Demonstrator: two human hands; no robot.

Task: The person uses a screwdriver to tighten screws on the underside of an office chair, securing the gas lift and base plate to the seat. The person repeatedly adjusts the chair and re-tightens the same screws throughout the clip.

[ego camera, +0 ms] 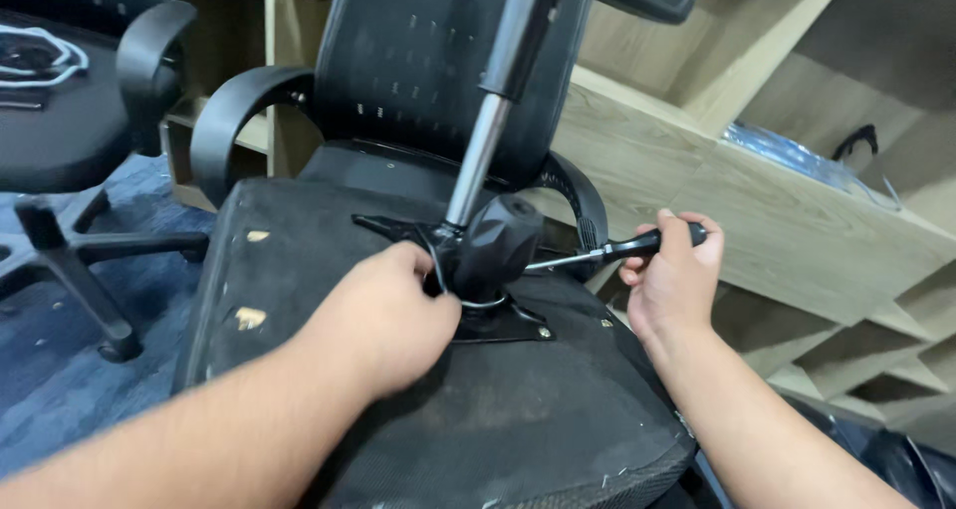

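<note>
— What is each grip doing?
— The left hand (383, 315) is closed around the black tilt mechanism (495, 245) bolted under the upturned office chair seat (329, 270); its fingers curl in beside the knob. The right hand (672, 275) is pressed shut on the black lever handle (652, 242) that sticks out sideways from that mechanism.
— And where does the chair lie?
— Upside down, seat underside facing up, with the gas lift cylinder (493, 121) rising from the mechanism. Wooden shelving (757, 200) stands just behind, and another chair base (70, 255) rests on the blue floor to the left.
</note>
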